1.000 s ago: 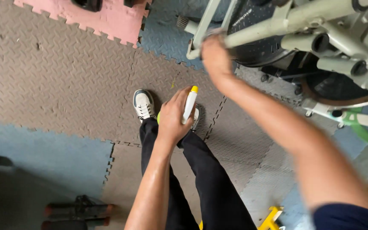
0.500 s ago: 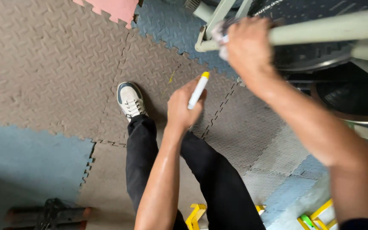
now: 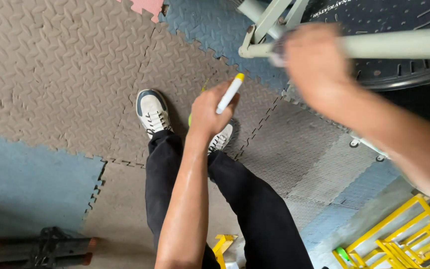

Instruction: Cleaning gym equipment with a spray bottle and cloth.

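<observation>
Brown interlocking floor mats point(image 3: 51, 74) fill the upper left of the frame, a blue mat point(image 3: 26, 184) sits at the lower left, with a pink mat point(image 3: 148, 5) at the top edge. Two white shoes point(image 3: 151, 112) stand mid-frame under black trousers point(image 3: 255, 214). A yellow metal rack point(image 3: 404, 234) occupies the lower right, and a dark dumbbell point(image 3: 41, 249) lies at the bottom left.

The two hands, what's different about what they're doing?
The left hand is low over the shoes, holding a white bottle with a yellow cap; the right hand is up on a pale green bar, with a bit of cloth showing under it. The left hand looks sharp; the right hand is blurred. Both are bare.
</observation>
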